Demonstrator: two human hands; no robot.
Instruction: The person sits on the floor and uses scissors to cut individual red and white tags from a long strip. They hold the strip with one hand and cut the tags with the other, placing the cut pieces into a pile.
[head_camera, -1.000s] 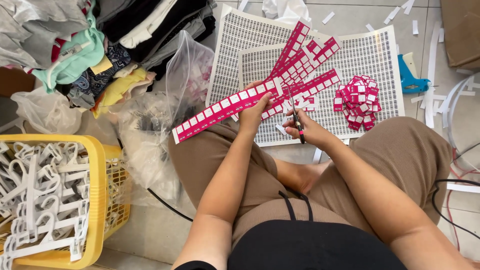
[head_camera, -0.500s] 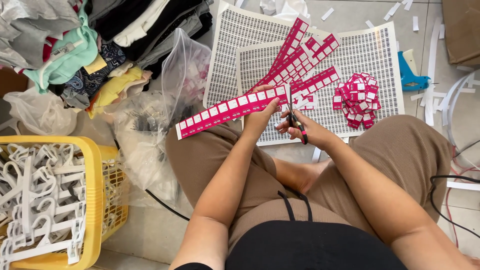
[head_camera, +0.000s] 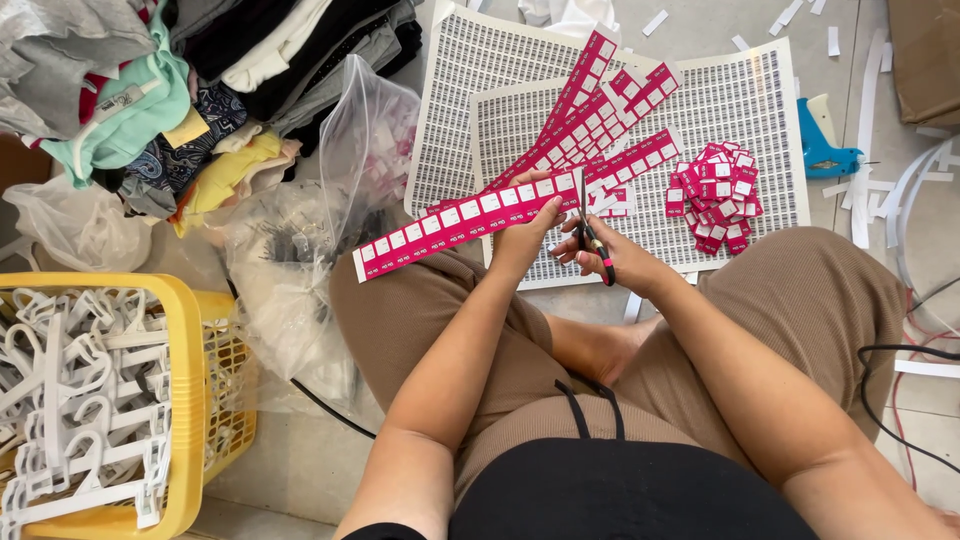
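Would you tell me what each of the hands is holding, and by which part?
The left hand pinches the pink label strip near its right end; the right hand grips the scissors by their handles.

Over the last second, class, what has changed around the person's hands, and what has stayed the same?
The left hand still grips the pink label strip, which sits slightly lower in view. The right hand keeps the scissors at the strip's end. The pile of cut labels and the yellow basket are unmoved.
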